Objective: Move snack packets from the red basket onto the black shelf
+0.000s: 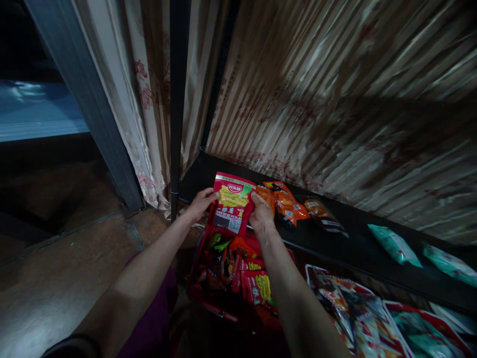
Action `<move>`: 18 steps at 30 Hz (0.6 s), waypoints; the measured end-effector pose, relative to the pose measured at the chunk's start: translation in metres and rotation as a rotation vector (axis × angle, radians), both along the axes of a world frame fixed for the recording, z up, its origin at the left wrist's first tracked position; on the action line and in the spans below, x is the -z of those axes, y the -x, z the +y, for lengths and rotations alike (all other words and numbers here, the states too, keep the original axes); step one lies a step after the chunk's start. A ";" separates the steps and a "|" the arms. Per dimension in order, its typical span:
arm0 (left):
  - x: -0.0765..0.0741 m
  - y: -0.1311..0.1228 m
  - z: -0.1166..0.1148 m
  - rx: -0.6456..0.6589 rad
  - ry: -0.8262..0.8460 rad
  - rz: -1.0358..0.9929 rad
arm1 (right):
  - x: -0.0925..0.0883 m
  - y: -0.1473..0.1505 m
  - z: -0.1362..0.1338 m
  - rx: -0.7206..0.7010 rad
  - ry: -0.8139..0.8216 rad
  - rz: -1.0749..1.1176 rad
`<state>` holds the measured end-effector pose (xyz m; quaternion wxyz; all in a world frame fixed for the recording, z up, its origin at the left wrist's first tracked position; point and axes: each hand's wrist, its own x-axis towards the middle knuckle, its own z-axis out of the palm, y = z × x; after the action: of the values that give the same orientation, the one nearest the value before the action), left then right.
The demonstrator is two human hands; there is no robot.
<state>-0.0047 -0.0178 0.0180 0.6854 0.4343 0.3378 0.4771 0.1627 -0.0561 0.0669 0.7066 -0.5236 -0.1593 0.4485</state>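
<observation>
A red snack bag [234,204] with a picture of yellow strips on its front is held upright between both hands, over the near edge of the black shelf [357,219]. My left hand [201,203] pinches its left side, thumb on the front. On the right side, my right hand [262,211] grips the bag in the same way. Just below sits a red basket [223,314] filled with snack packets, among them a red bag [259,287] with a similar yellow picture. Orange packets [285,201] lie on the shelf right beside my right hand.
Farther right on the shelf are a brown packet [322,215] and two green packets [395,243]. More baskets of packets [367,318] stand in front at the lower right. A black post [178,109] rises at the shelf's left end, with a patterned curtain [298,99] behind.
</observation>
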 end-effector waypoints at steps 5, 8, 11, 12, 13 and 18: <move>0.003 0.002 -0.002 0.095 0.041 -0.005 | -0.002 -0.006 0.012 0.002 0.012 -0.004; 0.005 0.001 -0.001 0.058 0.039 0.021 | -0.005 -0.005 0.015 0.016 0.019 0.007; 0.006 -0.002 -0.001 0.030 0.043 0.030 | -0.007 -0.003 0.013 -0.001 0.032 0.029; 0.007 -0.002 -0.001 0.013 0.044 0.032 | -0.006 -0.003 0.011 -0.004 0.033 0.032; 0.007 -0.002 0.000 -0.010 0.045 0.034 | -0.005 -0.002 0.007 -0.015 0.031 0.029; 0.010 -0.002 0.009 -0.184 0.031 0.023 | 0.004 0.001 -0.021 -0.186 0.033 -0.046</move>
<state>-0.0024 -0.0092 0.0077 0.6414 0.3964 0.3912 0.5277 0.1615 -0.0775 0.0631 0.6494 -0.5283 -0.2160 0.5025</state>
